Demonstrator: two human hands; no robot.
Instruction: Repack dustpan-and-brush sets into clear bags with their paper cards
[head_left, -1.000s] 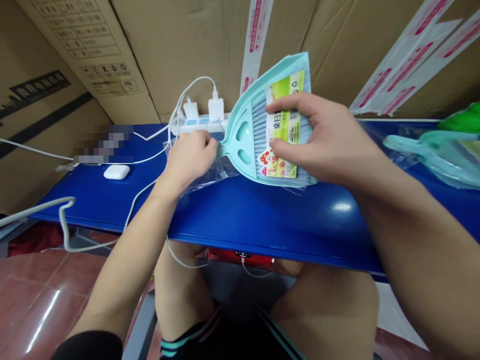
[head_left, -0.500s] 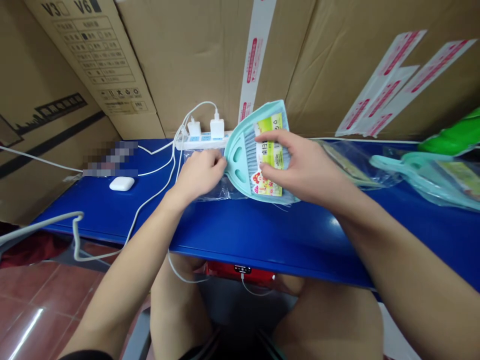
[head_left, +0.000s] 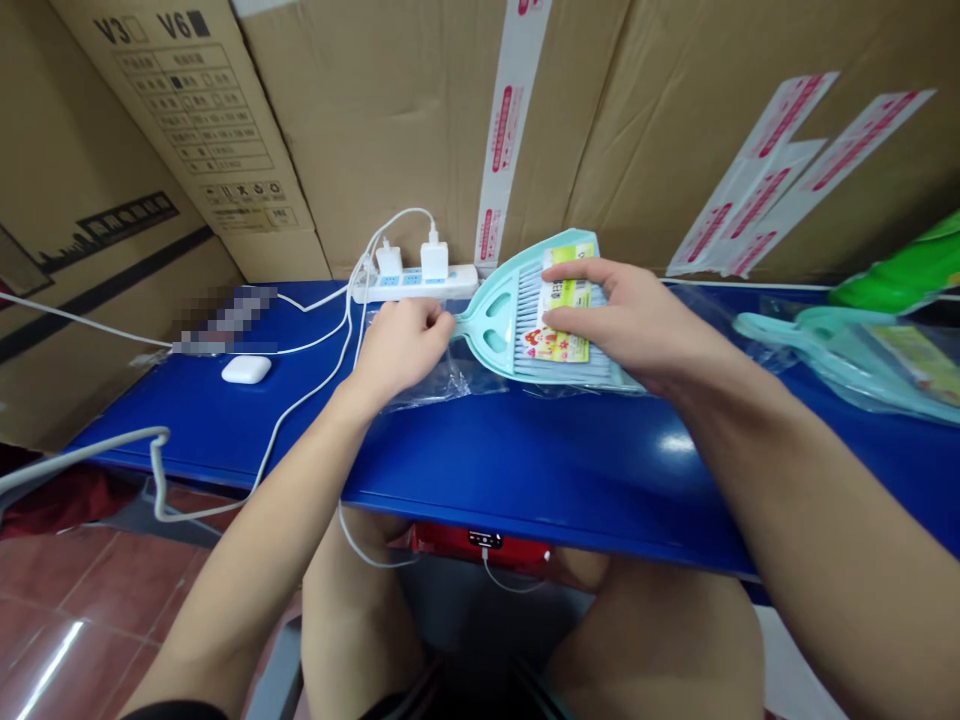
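In the head view I hold a mint-green dustpan (head_left: 493,325) with a small hand brush (head_left: 529,310) nested in it. A yellow and white printed label (head_left: 568,335) wraps the brush. My left hand (head_left: 409,340) is closed in a fist round the narrow handle end, whose tip is hidden in it. My right hand (head_left: 626,315) grips the wide end, its thumb and forefinger lying over the label and its other fingers mostly hidden. Beneath the pan and my left hand lies a crumpled clear plastic bag (head_left: 450,388).
Behind stands a white power strip (head_left: 457,285) with two chargers and cables. A white earbud case (head_left: 246,369) lies left on the blue table (head_left: 540,460). On the right are another bagged dustpan set (head_left: 832,345) and a green package (head_left: 896,265). Cardboard boxes (head_left: 375,110) wall the back.
The dustpan and brush have shifted right and tipped flatter, exposing some of the handle beside my left fist. My right hand has moved right with them; my left hand has stayed nearly still.
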